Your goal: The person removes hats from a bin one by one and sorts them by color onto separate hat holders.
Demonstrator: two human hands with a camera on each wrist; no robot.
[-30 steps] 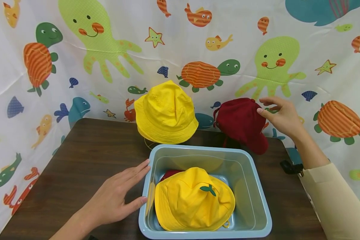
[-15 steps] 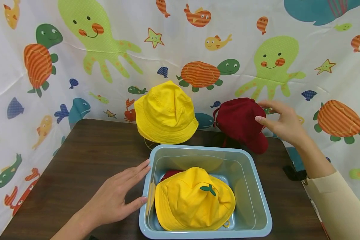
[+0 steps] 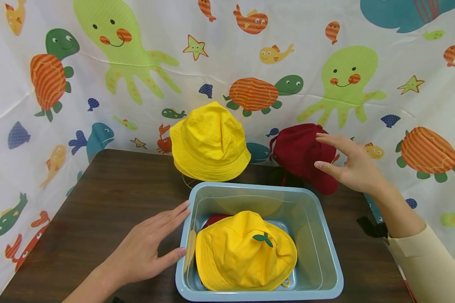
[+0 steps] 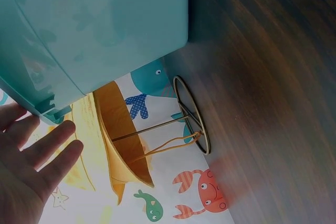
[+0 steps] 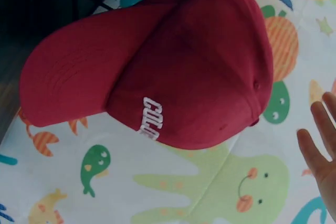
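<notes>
My left hand point(image 3: 148, 244) rests its straight fingertips on the left rim of a light blue plastic basin point(image 3: 324, 235). In it lies a yellow cap point(image 3: 246, 252) with a green leaf-shaped piece, partly covering a dark red item point(image 3: 214, 219). My right hand point(image 3: 356, 166) is raised beside a dark red baseball cap point(image 3: 299, 147), thumb and fingers spread, and overlaps the cap's right side in the head view. In the right wrist view the baseball cap point(image 5: 194, 66) shows white raised lettering and stands apart from the fingers point(image 5: 315, 153).
A yellow bucket hat point(image 3: 212, 143) sits on a thin wire stand point(image 4: 191, 116) behind the basin's left side. The dark wooden table point(image 3: 110, 189) ends against a white curtain point(image 3: 227, 50) printed with sea animals. The basin stands in front of both displayed hats.
My right hand has come down and slightly left alongside the red baseball cap, which has stayed in place. The left hand has kept still at the basin's rim.
</notes>
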